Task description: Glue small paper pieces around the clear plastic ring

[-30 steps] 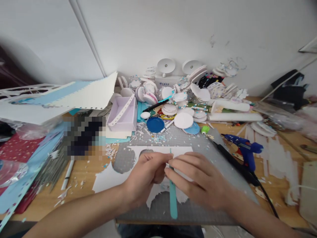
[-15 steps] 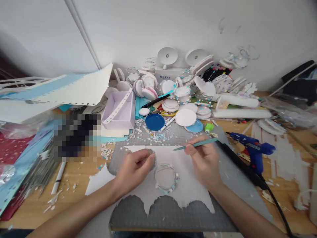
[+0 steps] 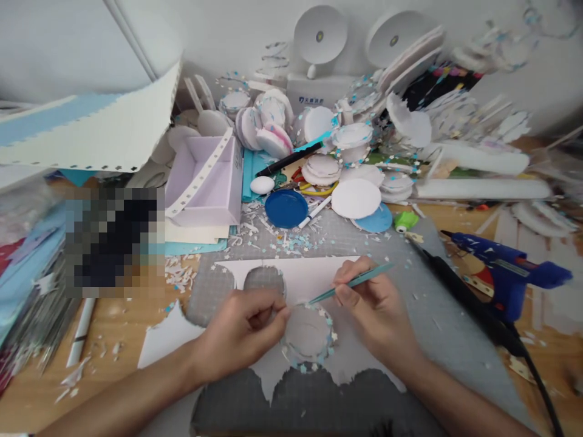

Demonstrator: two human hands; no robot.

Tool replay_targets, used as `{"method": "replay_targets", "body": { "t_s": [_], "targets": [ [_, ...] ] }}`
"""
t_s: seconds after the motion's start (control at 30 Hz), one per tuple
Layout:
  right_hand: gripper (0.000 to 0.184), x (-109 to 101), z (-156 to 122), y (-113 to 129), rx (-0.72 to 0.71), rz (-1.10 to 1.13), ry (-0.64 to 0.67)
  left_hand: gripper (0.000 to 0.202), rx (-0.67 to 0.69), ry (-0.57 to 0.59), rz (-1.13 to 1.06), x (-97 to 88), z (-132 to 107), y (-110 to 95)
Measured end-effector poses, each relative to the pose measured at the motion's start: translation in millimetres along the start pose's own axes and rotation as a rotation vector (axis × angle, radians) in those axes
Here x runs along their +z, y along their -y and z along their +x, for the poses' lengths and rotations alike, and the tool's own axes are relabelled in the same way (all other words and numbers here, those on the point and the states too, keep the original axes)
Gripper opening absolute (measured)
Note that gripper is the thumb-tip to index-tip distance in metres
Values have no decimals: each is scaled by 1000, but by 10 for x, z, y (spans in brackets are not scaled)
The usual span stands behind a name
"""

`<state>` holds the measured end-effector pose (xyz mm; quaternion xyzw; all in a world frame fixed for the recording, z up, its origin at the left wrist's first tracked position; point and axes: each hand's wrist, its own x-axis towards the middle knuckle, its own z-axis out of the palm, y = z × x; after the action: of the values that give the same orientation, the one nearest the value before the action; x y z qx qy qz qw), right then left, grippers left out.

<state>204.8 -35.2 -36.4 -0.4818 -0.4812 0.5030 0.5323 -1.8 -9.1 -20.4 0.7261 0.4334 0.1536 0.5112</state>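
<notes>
A thin wire-like ring (image 3: 331, 340) dotted with small white and blue stars lies on scalloped white paper (image 3: 314, 273). My left hand (image 3: 248, 325) is closed in a pinch at the ring's upper left edge. What its fingertips hold, if anything, is too small to make out. Teal tweezers (image 3: 364, 275) are gripped in my right hand (image 3: 376, 303), their points just above the ring's top edge.
Under the paper lies a grey cutting mat (image 3: 405, 255). A blue glue gun (image 3: 505, 261) and a black pen-shaped tool with a cord (image 3: 469, 297) lie right. Behind are a lilac box (image 3: 204, 182), a blue lid (image 3: 286, 209) and stacked white discs (image 3: 355, 198).
The tweezers have come down and left to the ring's top edge. My left fingertips have lowered to the ring's upper left. The camera view has tilted down and closer.
</notes>
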Motion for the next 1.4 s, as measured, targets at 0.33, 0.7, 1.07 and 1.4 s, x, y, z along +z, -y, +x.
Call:
{"method": "replay_targets", "body": {
  "t_s": [0.33,0.7,1.07,1.4],
  "targets": [
    [5,28,-4,21,-24,-30,9,22,34,18,-23,-2,-20,-27],
    [6,34,-6,18,-5,-45,6,24,30,16,-25,6,-20,-26],
    [5,45,-11,3,16,-5,-11,23,53,8,-25,3,-26,-15],
    [6,-1,-34,-78,134,73,-5,24,34,26,-38,-3,-32,-17]
  ]
}}
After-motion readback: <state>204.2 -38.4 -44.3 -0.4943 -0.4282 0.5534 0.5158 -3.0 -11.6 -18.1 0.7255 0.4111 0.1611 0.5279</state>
